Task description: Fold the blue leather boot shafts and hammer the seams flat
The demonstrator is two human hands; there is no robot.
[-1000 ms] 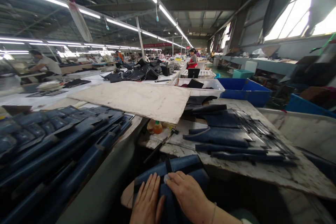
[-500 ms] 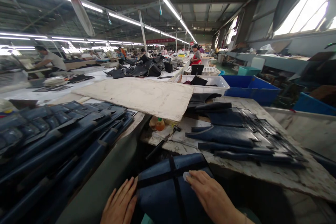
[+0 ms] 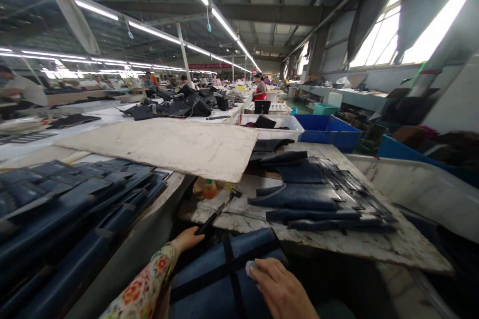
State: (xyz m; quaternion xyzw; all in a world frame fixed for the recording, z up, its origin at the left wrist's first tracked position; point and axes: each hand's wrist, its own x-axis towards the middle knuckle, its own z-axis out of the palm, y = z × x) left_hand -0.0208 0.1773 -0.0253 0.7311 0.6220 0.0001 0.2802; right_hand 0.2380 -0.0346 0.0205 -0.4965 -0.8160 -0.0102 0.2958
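My left hand (image 3: 188,240), in a flowered sleeve, has its fingers closed round the end of the hammer's black handle. The hammer (image 3: 215,215) slants away from me at the table edge, with its head on the tabletop. Below it, in front of me, is a blue leather-like panel (image 3: 202,265) crossed by two black strips. My right hand (image 3: 279,284) lies over the panel's right part. Between its thumb and fingers is a small white wad (image 3: 250,268), close to where the strips cross; its material is unclear.
Stacked blue pieces (image 3: 307,197) lie on the worn table (image 3: 419,251) to the right; more blue pieces (image 3: 86,209) cover the left side. A bottle of orange liquid (image 3: 209,190) stands behind the hammer. Beyond are a pale board (image 3: 168,147), a white bin (image 3: 288,132) and a blue bin (image 3: 329,132).
My left hand has left the panel's left edge and reached forward to the hammer handle. My right hand stays on the panel with the white wad. The view has swung right.
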